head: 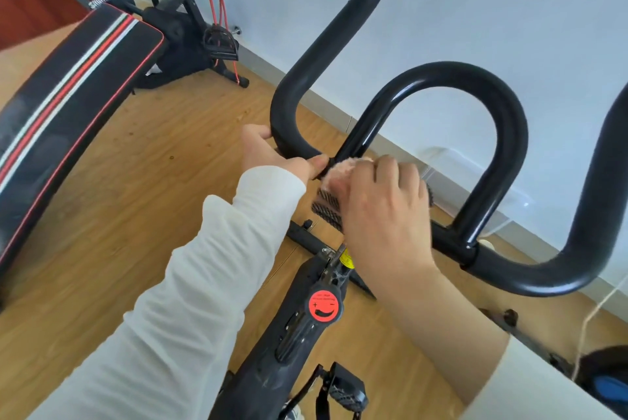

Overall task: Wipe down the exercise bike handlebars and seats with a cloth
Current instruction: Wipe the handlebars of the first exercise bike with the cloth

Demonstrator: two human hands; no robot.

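Note:
The exercise bike's black handlebar curves across the middle of the view, with an inner loop and outer bends on both sides. My left hand grips the left bend of the bar, thumb against it. My right hand holds a pink fluffy cloth with a dark striped edge, pressed onto the centre of the bar beside the loop's left base. Most of the cloth is hidden under that hand. The bike's seat is not in view.
Below the hands runs the bike frame with a red resistance knob and a pedal. A padded sit-up bench lies at left, with another machine behind it. Wooden floor and a white wall surround the bike.

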